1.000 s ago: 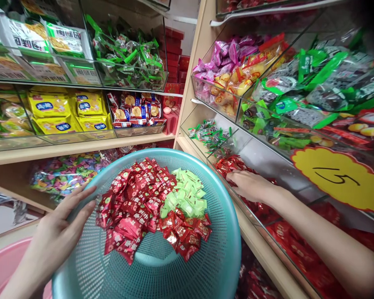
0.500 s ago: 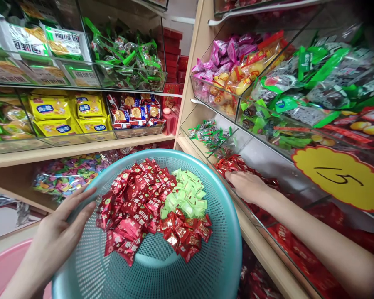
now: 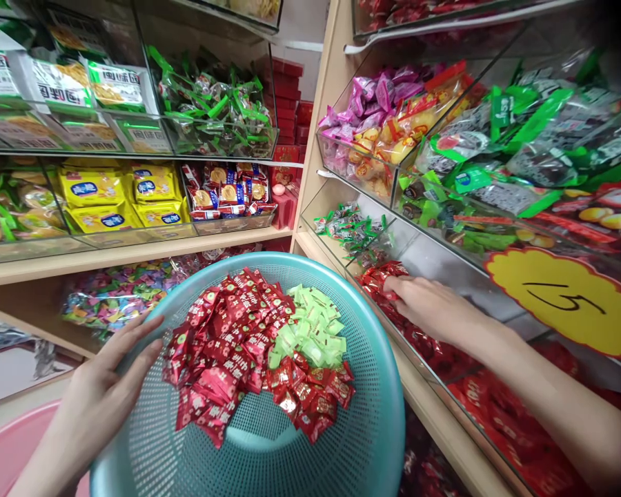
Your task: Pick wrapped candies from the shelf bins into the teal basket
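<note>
A round turquoise plastic basket [image 3: 377, 414] stands in front of me. Inside lie dark red candy packets [image 3: 232, 324], pale green packets [image 3: 315, 328] and smaller shiny red candies [image 3: 310, 397]. My left hand [image 3: 103, 386] rests over the basket's left rim, its thumb and fingers stretched out and apart. On the right, my right hand [image 3: 424, 304] reaches into a clear shelf bin, its fingers curled down on red-wrapped candies [image 3: 383, 276]. Some red wrapper shows at the fingertips; how many candies it grips is hidden.
Clear bins with green snack bags [image 3: 217, 110], yellow packs [image 3: 93, 186] and purple-wrapped sweets [image 3: 383, 93] fill the shelves on both sides. A yellow price sign [image 3: 564, 297] reading 15 hangs on the right. Part of a pink tub [image 3: 15, 449] shows at lower left.
My right hand has shifted slightly and its fingers have curled in more among the red candies. The view has moved a little; my left hand stays at the basket's rim.
</note>
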